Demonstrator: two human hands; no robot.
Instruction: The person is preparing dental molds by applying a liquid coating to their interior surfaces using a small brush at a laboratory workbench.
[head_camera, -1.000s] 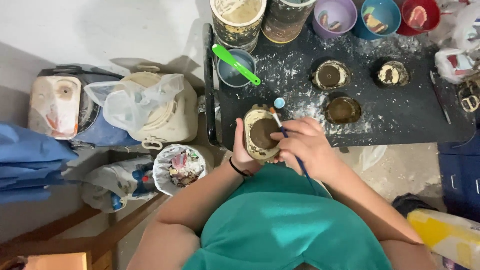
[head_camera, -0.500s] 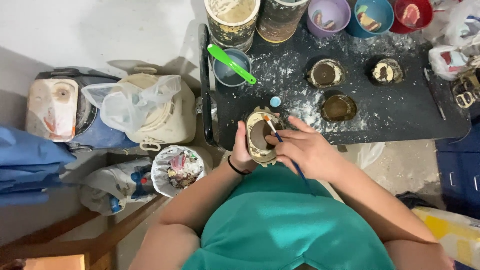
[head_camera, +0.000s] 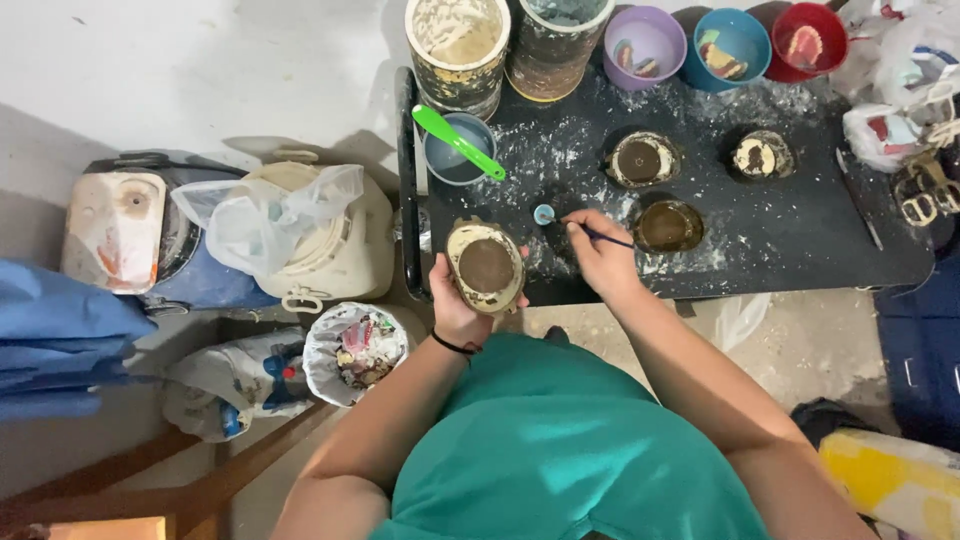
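My left hand (head_camera: 455, 300) grips a round cream mould with a brown inside (head_camera: 486, 266), held at the near edge of the black table (head_camera: 800, 240). My right hand (head_camera: 598, 252) holds a thin dark brush (head_camera: 600, 234) whose tip reaches a small blue cap (head_camera: 543, 214) on the table. The brush is off the mould, just to its right.
Three more brown-filled moulds (head_camera: 640, 160) (head_camera: 764, 155) (head_camera: 668, 226) lie on the table. A grey cup with a green spatula (head_camera: 458, 142), two big paint-stained tubs (head_camera: 461, 45), and purple, blue and red bowls (head_camera: 734, 45) stand at the back. Bags and a small bin (head_camera: 355, 348) crowd the floor at left.
My right hand has lifted the brush off the mould and moved it right and away, so its tip now meets the blue cap. The left hand still holds the mould.
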